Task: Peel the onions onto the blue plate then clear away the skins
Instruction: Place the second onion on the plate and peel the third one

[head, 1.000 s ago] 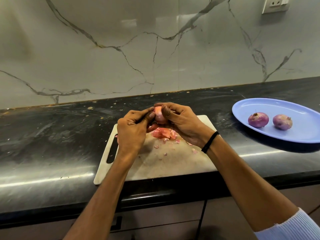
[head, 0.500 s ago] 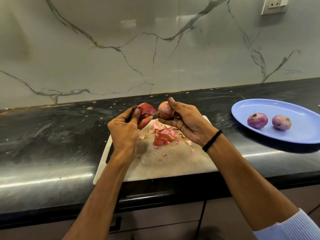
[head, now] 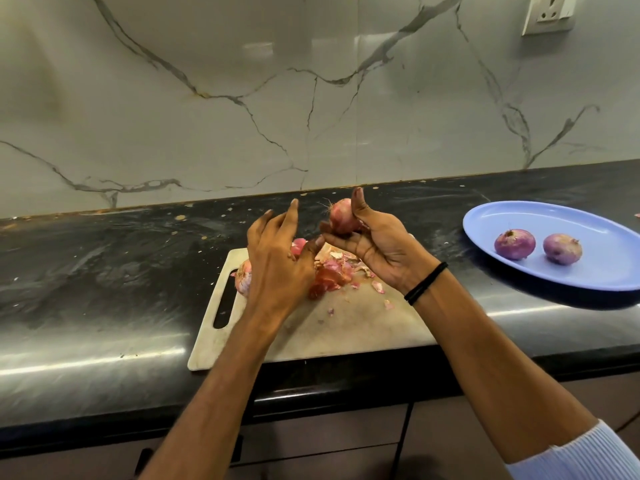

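My right hand (head: 381, 251) grips a partly peeled red onion (head: 341, 218), lifted above the far edge of the white cutting board (head: 346, 327). Just left of it is my left hand (head: 277, 258), fingers spread and straight, holding nothing, its thumb close to my right thumb. A heap of red and pink skins (head: 332, 273) lies on the board under both hands. Another onion (head: 243, 277) shows partly behind my left wrist by the board's handle slot. Two peeled purple onions (head: 515, 243) (head: 562, 248) sit on the blue plate (head: 554, 216) at the right.
The board lies on a black stone counter (head: 104, 271) with its front edge near me. A marble-pattern wall rises behind, with a socket (head: 549, 12) at top right. Small skin scraps (head: 388, 303) dot the board.
My left hand has let go of the pulled-off skin piece and opened its fingers. My right hand has raised the onion a little higher.
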`<control>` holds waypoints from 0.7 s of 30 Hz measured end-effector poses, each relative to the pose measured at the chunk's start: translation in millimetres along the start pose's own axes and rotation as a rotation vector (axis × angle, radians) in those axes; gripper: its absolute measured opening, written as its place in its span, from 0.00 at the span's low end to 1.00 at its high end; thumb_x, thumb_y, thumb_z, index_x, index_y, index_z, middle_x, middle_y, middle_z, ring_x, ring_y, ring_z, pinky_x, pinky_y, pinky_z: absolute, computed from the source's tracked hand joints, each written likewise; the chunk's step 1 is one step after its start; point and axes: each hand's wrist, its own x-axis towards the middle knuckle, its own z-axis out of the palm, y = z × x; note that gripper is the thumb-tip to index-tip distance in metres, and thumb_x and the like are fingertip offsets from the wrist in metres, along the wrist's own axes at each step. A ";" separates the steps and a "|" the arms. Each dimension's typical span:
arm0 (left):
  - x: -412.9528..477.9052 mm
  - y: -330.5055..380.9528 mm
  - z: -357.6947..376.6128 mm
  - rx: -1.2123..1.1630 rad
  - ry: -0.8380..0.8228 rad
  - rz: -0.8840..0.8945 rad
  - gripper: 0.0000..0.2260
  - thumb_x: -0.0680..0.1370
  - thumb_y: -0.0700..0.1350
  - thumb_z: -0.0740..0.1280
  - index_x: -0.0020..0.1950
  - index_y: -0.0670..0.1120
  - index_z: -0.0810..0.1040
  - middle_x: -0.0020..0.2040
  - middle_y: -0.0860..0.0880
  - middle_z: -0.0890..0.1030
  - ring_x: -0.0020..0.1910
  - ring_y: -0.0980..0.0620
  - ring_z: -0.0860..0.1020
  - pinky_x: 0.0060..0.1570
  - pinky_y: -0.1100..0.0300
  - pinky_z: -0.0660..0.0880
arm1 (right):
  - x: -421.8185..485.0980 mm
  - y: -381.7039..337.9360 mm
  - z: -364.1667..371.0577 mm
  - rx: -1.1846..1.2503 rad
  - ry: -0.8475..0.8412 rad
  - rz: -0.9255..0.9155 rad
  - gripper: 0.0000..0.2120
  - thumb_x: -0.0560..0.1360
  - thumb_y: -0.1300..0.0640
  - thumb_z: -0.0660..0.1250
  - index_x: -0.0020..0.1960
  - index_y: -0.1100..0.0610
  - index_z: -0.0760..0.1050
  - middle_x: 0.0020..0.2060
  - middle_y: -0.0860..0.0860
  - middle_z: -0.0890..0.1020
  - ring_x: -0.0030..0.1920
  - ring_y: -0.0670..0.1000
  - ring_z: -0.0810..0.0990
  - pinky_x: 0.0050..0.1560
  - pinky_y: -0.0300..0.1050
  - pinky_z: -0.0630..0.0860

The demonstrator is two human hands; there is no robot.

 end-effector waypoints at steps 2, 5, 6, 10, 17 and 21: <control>-0.9 -0.9 1.7 -0.009 0.033 0.050 0.30 0.77 0.53 0.71 0.76 0.47 0.67 0.67 0.45 0.76 0.69 0.49 0.63 0.66 0.52 0.64 | 1.5 1.9 -0.7 -0.049 -0.011 0.009 0.28 0.78 0.48 0.67 0.64 0.71 0.70 0.62 0.68 0.77 0.59 0.64 0.81 0.57 0.59 0.80; -1.1 0.3 1.7 -0.048 0.083 0.140 0.25 0.76 0.46 0.73 0.73 0.47 0.73 0.60 0.47 0.79 0.61 0.54 0.67 0.58 0.57 0.68 | 0.8 6.2 -0.8 -0.162 -0.086 0.035 0.32 0.75 0.45 0.69 0.66 0.69 0.71 0.59 0.67 0.80 0.49 0.57 0.85 0.60 0.58 0.79; -1.1 1.0 0.8 -0.081 0.091 0.154 0.24 0.76 0.44 0.74 0.72 0.47 0.74 0.59 0.47 0.80 0.59 0.54 0.69 0.58 0.58 0.70 | -0.6 6.6 -0.5 -0.177 -0.111 0.040 0.32 0.73 0.45 0.69 0.67 0.69 0.71 0.58 0.65 0.81 0.45 0.54 0.84 0.60 0.57 0.79; -1.1 4.1 -5.8 -0.185 0.102 0.159 0.23 0.76 0.42 0.73 0.71 0.47 0.75 0.60 0.48 0.79 0.57 0.56 0.76 0.59 0.65 0.75 | -4.8 6.8 -0.8 -0.148 -0.199 0.032 0.24 0.72 0.51 0.70 0.61 0.66 0.73 0.56 0.64 0.80 0.49 0.57 0.83 0.54 0.53 0.82; -2.3 9.6 -10.0 -0.297 0.039 0.128 0.24 0.76 0.39 0.72 0.72 0.47 0.73 0.62 0.51 0.78 0.58 0.62 0.76 0.59 0.72 0.71 | -6.3 5.2 0.3 -0.116 -0.244 0.027 0.26 0.73 0.53 0.69 0.65 0.68 0.71 0.61 0.69 0.77 0.57 0.62 0.78 0.53 0.48 0.83; -3.8 11.0 -10.1 -0.317 0.056 0.124 0.22 0.76 0.38 0.72 0.70 0.46 0.76 0.60 0.51 0.79 0.58 0.61 0.77 0.59 0.71 0.72 | -6.1 6.3 0.4 -0.113 -0.249 0.011 0.18 0.73 0.54 0.68 0.57 0.64 0.74 0.56 0.65 0.79 0.49 0.56 0.84 0.50 0.47 0.83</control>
